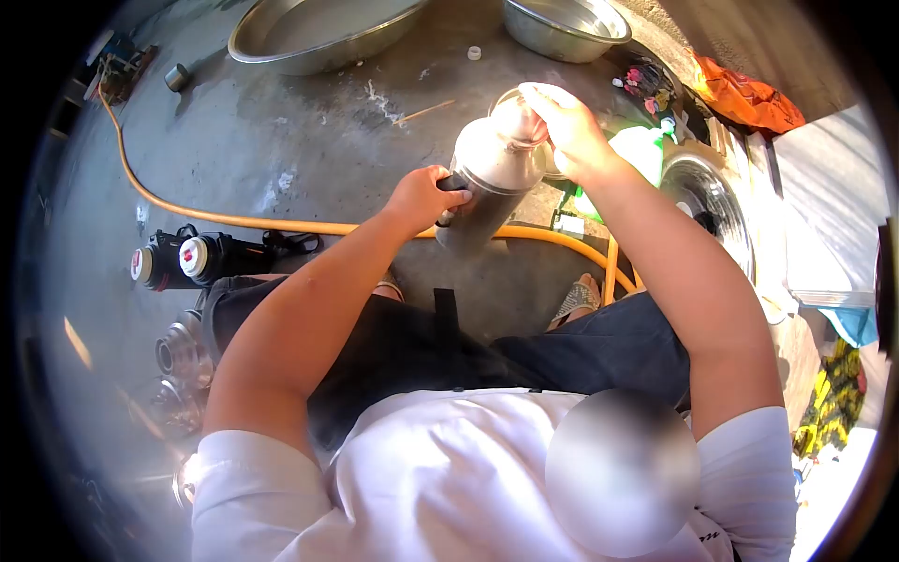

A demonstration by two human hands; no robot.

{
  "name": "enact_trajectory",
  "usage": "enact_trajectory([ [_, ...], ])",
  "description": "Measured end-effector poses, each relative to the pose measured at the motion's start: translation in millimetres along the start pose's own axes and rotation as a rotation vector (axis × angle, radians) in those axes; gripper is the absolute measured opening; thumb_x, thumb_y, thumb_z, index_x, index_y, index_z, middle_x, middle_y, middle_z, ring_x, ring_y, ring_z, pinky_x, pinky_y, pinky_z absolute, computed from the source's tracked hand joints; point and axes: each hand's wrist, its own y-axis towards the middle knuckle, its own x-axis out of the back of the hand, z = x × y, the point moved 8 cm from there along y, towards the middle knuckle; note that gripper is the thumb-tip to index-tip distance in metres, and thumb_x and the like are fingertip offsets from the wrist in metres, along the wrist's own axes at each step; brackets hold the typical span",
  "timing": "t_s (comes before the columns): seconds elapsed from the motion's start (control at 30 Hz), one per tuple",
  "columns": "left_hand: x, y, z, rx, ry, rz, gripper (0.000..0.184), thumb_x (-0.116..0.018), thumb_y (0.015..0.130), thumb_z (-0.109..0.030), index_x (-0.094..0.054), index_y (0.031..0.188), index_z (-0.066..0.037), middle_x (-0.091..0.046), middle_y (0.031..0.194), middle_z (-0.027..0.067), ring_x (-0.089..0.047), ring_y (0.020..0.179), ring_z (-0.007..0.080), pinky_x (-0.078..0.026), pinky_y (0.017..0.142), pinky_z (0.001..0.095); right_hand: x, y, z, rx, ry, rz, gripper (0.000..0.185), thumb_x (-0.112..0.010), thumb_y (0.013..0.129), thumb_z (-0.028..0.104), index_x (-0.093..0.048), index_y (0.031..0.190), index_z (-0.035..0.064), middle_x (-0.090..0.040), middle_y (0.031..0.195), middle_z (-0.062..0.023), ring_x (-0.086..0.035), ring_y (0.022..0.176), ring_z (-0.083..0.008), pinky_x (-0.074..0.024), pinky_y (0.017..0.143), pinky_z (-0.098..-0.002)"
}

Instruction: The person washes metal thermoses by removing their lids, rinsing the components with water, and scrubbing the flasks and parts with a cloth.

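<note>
A metal flask (496,169) with a shiny upper part and a darker lower body is held tilted in front of me, above the grey floor. My left hand (423,200) is closed round the dark handle on the flask's left side. At its top, my right hand (567,129) grips a shiny round metal piece (517,120) at the neck, fingers curved over its far side. Whether that piece is a separate lid or part of the flask cannot be told. Bright glare covers some of the top.
Two metal basins (323,33) (567,26) stand at the far side. An orange hose (309,226) crosses the floor behind the flask. Two black flasks (201,258) lie left, above shiny metal parts (183,356). On the right are a round metal dish (707,201) and an orange bag (744,98).
</note>
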Motion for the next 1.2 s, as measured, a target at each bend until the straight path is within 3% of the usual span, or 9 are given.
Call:
enact_trajectory([
  [0.13, 1, 13, 34, 0.117, -0.112, 0.004, 0.035, -0.072, 0.085, -0.026, -0.065, 0.100, 0.004, -0.070, 0.080, 0.0079, -0.064, 0.076, 0.0154, -0.048, 0.076, 0.0303, -25, 21, -21, 0.017, -0.035, 0.013, 0.026, -0.057, 0.099, 0.022, -0.064, 0.113, 0.0010, -0.063, 0.082, -0.0001, -0.055, 0.068, -0.0074, -0.0456, 0.065, -0.0239],
  [0.3, -22, 34, 70, 0.183, -0.141, 0.011, 0.028, -0.067, 0.088, -0.025, -0.066, 0.100, 0.000, -0.071, 0.086, 0.0072, -0.064, 0.083, 0.0146, -0.047, 0.079, 0.0296, -41, 39, -40, 0.000, -0.222, -0.031, 0.026, -0.051, 0.102, 0.022, -0.065, 0.113, 0.0027, -0.063, 0.101, -0.0023, -0.056, 0.092, -0.0108, -0.0455, 0.085, -0.0253],
  [0.37, -26, 34, 72, 0.203, -0.116, 0.074, 0.028, -0.065, 0.089, -0.024, -0.065, 0.102, 0.001, -0.072, 0.089, 0.0064, -0.063, 0.086, 0.0134, -0.047, 0.080, 0.0292, -53, 52, -45, 0.107, -0.235, -0.024, 0.025, -0.056, 0.099, 0.028, -0.067, 0.107, 0.0067, -0.062, 0.085, -0.0032, -0.060, 0.077, -0.0117, -0.0493, 0.069, -0.0268],
  [0.57, -52, 30, 78, 0.347, -0.489, 0.189, 0.024, -0.059, 0.094, -0.023, -0.059, 0.111, -0.005, -0.071, 0.102, 0.0027, -0.061, 0.097, 0.0130, -0.047, 0.085, 0.0308, -99, 34, -19, 0.674, -1.196, 0.061, 0.034, -0.071, 0.081, 0.038, -0.064, 0.109, 0.0190, -0.053, 0.121, -0.0066, -0.055, 0.112, -0.0292, -0.0520, 0.087, -0.0432],
  [0.7, -61, 21, 85, 0.420, -0.627, 0.142, 0.025, -0.058, 0.096, -0.024, -0.055, 0.116, -0.008, -0.068, 0.109, 0.0021, -0.057, 0.106, 0.0130, -0.044, 0.091, 0.0333, -117, 26, -38, 0.753, -1.142, 0.177, 0.031, -0.063, 0.087, 0.033, -0.063, 0.116, 0.0200, -0.052, 0.129, -0.0083, -0.051, 0.118, -0.0340, -0.0474, 0.098, -0.0440],
  [0.87, -57, 15, 78, 0.365, -0.566, 0.134, 0.026, -0.057, 0.096, -0.025, -0.054, 0.117, -0.010, -0.067, 0.109, 0.0010, -0.055, 0.109, 0.0126, -0.042, 0.093, 0.0337, -102, 47, -46, 0.489, -0.593, 0.243, 0.035, -0.052, 0.097, 0.029, -0.060, 0.126, 0.0118, -0.056, 0.134, -0.0121, -0.051, 0.125, -0.0291, -0.0419, 0.105, -0.0379],
  [1.0, -55, 14, 77, 0.366, -0.531, 0.149, 0.028, -0.058, 0.095, -0.024, -0.053, 0.119, -0.011, -0.065, 0.114, 0.0008, -0.054, 0.110, 0.0126, -0.041, 0.094, 0.0342, -61, 56, -16, 0.467, -0.822, 0.276, 0.040, -0.041, 0.103, 0.031, -0.059, 0.129, 0.0061, -0.057, 0.134, -0.0139, -0.052, 0.126, -0.0297, -0.0389, 0.108, -0.0370],
  [1.13, -37, 6, 85, 0.411, -0.457, -0.048, 0.032, -0.062, 0.085, -0.017, -0.055, 0.114, -0.006, -0.060, 0.100, 0.0024, -0.053, 0.088, 0.0111, -0.046, 0.074, 0.0290, 50, 31, 88, 0.150, -0.623, 0.250, 0.040, -0.043, 0.105, 0.036, -0.063, 0.122, 0.0049, -0.067, 0.108, -0.0067, -0.064, 0.099, -0.0135, -0.0491, 0.090, -0.0286],
  [1.2, -18, 9, 117, 0.524, -0.469, -0.166, 0.041, -0.057, 0.085, -0.015, -0.050, 0.125, -0.009, -0.057, 0.107, 0.0045, -0.055, 0.101, 0.0172, -0.049, 0.082, 0.0351, 138, 8, 129, 0.221, -0.656, 0.032, 0.040, -0.046, 0.103, 0.038, -0.063, 0.120, 0.0054, -0.067, 0.107, -0.0052, -0.064, 0.094, -0.0125, -0.0489, 0.083, -0.0268],
])
